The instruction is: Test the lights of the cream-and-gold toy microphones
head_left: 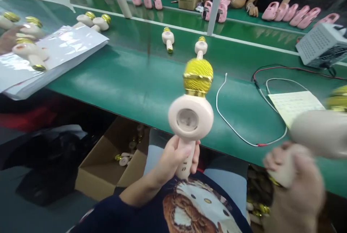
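My left hand (173, 157) is wrapped round the handle of a cream toy microphone (191, 117) with a gold head, held upright in front of me. Its round body faces me and shows a clear, lens-like disc. On the right, my right hand (300, 178) grips the handle of a second cream microphone (322, 132), blurred and partly cut off by the frame edge. Beyond them, two more microphones, one farther left (168, 38) and one nearer the middle (201, 47), lie on the green table (121, 77).
A white cable (230, 126) and a yellow note (295, 104) lie at right, before a grey power supply box (322, 45). White sheets (78, 45) and microphones stand left. Below is a cardboard box (97, 168) holding microphones. People work behind pink items (292, 12).
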The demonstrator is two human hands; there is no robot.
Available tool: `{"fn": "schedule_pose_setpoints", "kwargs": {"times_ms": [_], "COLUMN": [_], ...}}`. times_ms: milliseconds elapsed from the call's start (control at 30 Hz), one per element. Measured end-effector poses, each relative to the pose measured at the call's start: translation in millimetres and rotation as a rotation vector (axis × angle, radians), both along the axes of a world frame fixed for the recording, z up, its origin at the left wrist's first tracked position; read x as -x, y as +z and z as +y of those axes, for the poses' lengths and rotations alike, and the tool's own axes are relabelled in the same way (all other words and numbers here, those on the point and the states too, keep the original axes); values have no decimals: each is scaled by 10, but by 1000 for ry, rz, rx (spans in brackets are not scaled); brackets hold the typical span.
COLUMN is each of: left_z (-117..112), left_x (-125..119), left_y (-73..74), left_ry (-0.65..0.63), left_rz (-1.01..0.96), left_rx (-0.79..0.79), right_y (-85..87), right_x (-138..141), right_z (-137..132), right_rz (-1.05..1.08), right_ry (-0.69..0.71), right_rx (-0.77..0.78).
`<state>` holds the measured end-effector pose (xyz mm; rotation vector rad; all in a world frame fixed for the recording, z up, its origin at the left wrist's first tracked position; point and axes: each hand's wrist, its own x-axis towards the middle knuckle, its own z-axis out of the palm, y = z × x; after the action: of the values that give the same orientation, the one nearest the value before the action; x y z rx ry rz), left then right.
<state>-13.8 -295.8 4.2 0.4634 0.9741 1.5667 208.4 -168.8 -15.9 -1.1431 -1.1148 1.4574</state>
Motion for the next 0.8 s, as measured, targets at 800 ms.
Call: {"fn": "schedule_pose_setpoints", "kwargs": {"times_ms": [800], "left_z": [-72], "left_x": [-232], "left_y": [-574], "left_ry": [-165], "left_rz": [-242], "left_rx": [155], "right_y": [-543], "right_x": [339], "right_z": [-948], "right_rz": [265], "right_ry": [472], "right_rx": [442]}}
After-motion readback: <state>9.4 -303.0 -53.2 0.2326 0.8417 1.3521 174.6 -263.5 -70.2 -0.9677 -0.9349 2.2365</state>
